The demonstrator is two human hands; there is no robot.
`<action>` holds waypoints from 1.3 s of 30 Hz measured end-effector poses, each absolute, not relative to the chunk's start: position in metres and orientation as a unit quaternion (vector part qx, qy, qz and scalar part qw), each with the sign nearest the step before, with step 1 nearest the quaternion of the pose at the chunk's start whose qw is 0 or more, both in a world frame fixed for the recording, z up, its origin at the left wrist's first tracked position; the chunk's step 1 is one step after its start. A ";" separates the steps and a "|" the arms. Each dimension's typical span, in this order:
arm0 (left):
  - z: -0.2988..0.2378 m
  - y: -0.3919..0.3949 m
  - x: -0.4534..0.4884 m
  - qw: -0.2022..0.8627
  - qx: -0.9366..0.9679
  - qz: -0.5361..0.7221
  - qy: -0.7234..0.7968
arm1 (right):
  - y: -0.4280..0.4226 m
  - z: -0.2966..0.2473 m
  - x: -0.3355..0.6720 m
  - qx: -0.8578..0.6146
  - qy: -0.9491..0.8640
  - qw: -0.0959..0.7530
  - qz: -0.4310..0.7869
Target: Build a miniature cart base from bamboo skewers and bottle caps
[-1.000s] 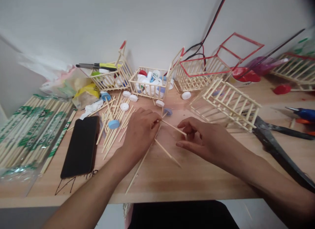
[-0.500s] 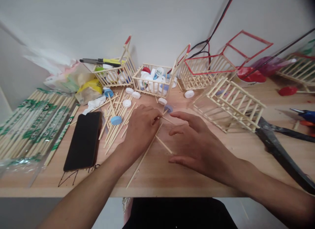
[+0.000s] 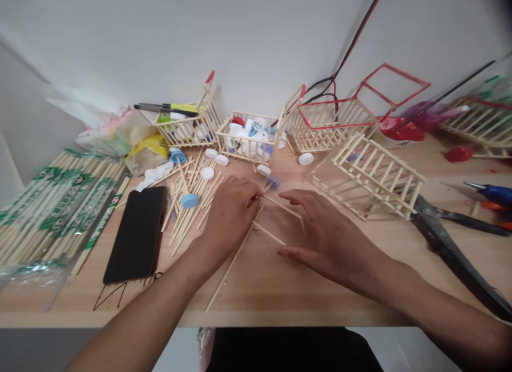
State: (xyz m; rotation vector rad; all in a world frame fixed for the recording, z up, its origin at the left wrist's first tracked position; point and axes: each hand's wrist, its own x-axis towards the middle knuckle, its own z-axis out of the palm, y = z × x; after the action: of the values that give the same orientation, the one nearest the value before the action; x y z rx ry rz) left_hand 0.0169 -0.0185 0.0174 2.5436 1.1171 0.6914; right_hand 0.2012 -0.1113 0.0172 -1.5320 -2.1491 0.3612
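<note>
A wooden table (image 3: 320, 302) against a pale wall (image 3: 256, 36); green print on the packets (image 3: 52, 212) and one white cap (image 3: 258, 125) is too small to read; the left hand (image 3: 234, 209) pinches a stick (image 3: 282, 206) that spans toward the right hand (image 3: 332, 233), whose thumb and fingers are spread; whether it touches, I cannot tell.

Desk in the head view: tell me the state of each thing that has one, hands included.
Left hand: grip closed on a thin stick
Right hand: grip open
Phone: lying flat, screen dark
Chopsticks: side by side in clear plastic
Cap-filled stick basket: upright
Light blue cap: resting on loose sticks
Black-handled tool: handles spread apart
</note>
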 end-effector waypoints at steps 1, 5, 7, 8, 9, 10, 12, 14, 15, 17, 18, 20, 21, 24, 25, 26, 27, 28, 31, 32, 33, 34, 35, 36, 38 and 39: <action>0.017 -0.019 0.017 0.137 0.880 0.240 0.386 | -0.111 0.016 0.202 -0.563 -0.782 0.233 0.134; 0.016 -0.018 0.016 0.132 0.881 0.244 0.382 | -0.113 0.014 0.203 -0.585 -0.771 0.220 0.124; 0.014 -0.018 0.016 0.129 0.881 0.245 0.383 | -0.113 0.014 0.203 -0.600 -0.764 0.209 0.113; 0.014 -0.018 0.015 0.128 0.881 0.246 0.383 | -0.113 0.015 0.204 -0.606 -0.762 0.201 0.108; 0.013 -0.018 0.015 0.128 0.881 0.246 0.383 | -0.112 0.016 0.204 -0.612 -0.761 0.191 0.104; 0.013 -0.018 0.015 0.128 0.881 0.247 0.383 | -0.112 0.017 0.204 -0.617 -0.760 0.179 0.101; 0.013 -0.018 0.016 0.127 0.881 0.247 0.383 | -0.111 0.020 0.205 -0.625 -0.759 0.154 0.092; 0.014 -0.018 0.016 0.127 0.880 0.244 0.388 | -0.111 0.022 0.206 -0.631 -0.760 0.134 0.078; 0.014 -0.018 0.016 0.128 0.879 0.243 0.390 | -0.111 0.023 0.207 -0.634 -0.760 0.127 0.069; 0.014 -0.018 0.016 0.127 0.876 0.243 0.396 | -0.112 0.025 0.208 -0.637 -0.761 0.117 0.049; 0.014 -0.019 0.016 0.126 0.874 0.245 0.400 | -0.112 0.025 0.208 -0.636 -0.763 0.113 0.038; 0.013 -0.019 0.016 0.123 0.871 0.248 0.405 | -0.112 0.025 0.207 -0.630 -0.769 0.107 0.016; 0.013 -0.019 0.016 0.124 0.870 0.248 0.408 | -0.112 0.025 0.207 -0.625 -0.773 0.105 0.010; 0.013 -0.019 0.016 0.128 0.867 0.248 0.412 | -0.112 0.024 0.206 -0.608 -0.786 0.107 0.011; 0.014 -0.019 0.016 0.128 0.867 0.248 0.413 | -0.111 0.024 0.205 -0.605 -0.788 0.108 0.016; 0.014 -0.019 0.016 0.128 0.867 0.248 0.413 | -0.111 0.023 0.205 -0.603 -0.790 0.108 0.020; 0.015 -0.019 0.016 0.128 0.867 0.248 0.414 | -0.111 0.023 0.205 -0.602 -0.791 0.108 0.024; 0.015 -0.019 0.016 0.128 0.866 0.247 0.415 | -0.111 0.023 0.205 -0.602 -0.791 0.109 0.027; 0.016 -0.020 0.016 0.128 0.867 0.243 0.415 | -0.110 0.022 0.206 -0.603 -0.788 0.116 0.041; 0.016 -0.020 0.016 0.129 0.868 0.243 0.414 | -0.110 0.022 0.206 -0.605 -0.786 0.121 0.048; 0.016 -0.020 0.016 0.131 0.868 0.244 0.413 | -0.109 0.022 0.207 -0.606 -0.783 0.127 0.056; 0.017 -0.020 0.016 0.134 0.867 0.243 0.413 | -0.109 0.022 0.207 -0.606 -0.781 0.133 0.065; 0.017 -0.020 0.016 0.136 0.867 0.242 0.415 | -0.109 0.023 0.208 -0.607 -0.779 0.139 0.074; 0.017 -0.020 0.016 0.138 0.865 0.240 0.418 | -0.108 0.023 0.208 -0.608 -0.777 0.144 0.082; 0.018 -0.020 0.017 0.141 0.865 0.234 0.421 | -0.107 0.024 0.209 -0.608 -0.774 0.149 0.099; 0.018 -0.020 0.017 0.142 0.865 0.233 0.422 | -0.107 0.024 0.210 -0.607 -0.772 0.150 0.110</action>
State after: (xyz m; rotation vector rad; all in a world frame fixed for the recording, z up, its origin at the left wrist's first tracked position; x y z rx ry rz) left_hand 0.0166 -0.0198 0.0181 2.4959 1.2175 0.6724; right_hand 0.2098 -0.1069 0.0241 -1.7441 -2.2190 0.3147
